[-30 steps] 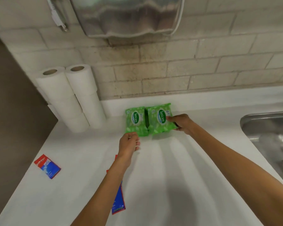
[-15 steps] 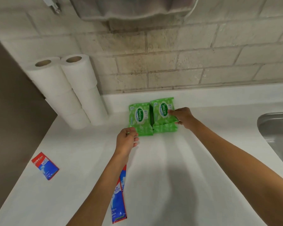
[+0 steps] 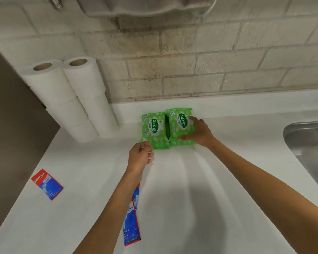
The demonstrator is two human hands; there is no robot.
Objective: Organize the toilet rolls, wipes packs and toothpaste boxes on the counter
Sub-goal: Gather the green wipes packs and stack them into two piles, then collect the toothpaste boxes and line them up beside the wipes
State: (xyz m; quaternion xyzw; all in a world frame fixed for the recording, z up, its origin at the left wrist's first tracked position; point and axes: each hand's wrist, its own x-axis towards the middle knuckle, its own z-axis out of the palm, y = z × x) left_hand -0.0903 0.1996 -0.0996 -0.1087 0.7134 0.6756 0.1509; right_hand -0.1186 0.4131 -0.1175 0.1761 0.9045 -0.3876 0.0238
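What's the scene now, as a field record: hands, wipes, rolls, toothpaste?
left hand: fingers curled at near corner of left pack; contact unclear
right hand: grips right pack, thumb at its near edge
packs: side by side at back of counter
rolls: two stacks, left of packs
toothpaste: box loose at left; second box partly under left arm
sink: far right

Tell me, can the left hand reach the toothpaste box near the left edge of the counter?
Probably yes. The box lies in the open on the counter, with nothing between it and the left hand, which would first have to release the left pack.
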